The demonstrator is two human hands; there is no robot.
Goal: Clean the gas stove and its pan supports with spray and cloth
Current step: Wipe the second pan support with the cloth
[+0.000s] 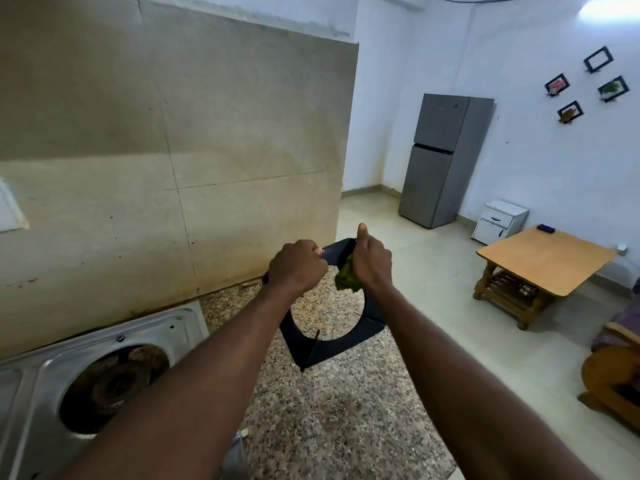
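This is a home kitchen open to a living room. A steel gas stove (166,327) sits at lower left on a speckled stone surface (329,410) against a tiled wall (173,133). At right stand a grey fridge (440,161), a small white cabinet (498,221) and a low wooden table (543,261), with framed pictures (613,88) on the wall at upper right.

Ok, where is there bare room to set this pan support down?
The granite counter is bare between the stove and its right edge, around the held pan support. The left side is crowded: the stove fills it up to the wall.
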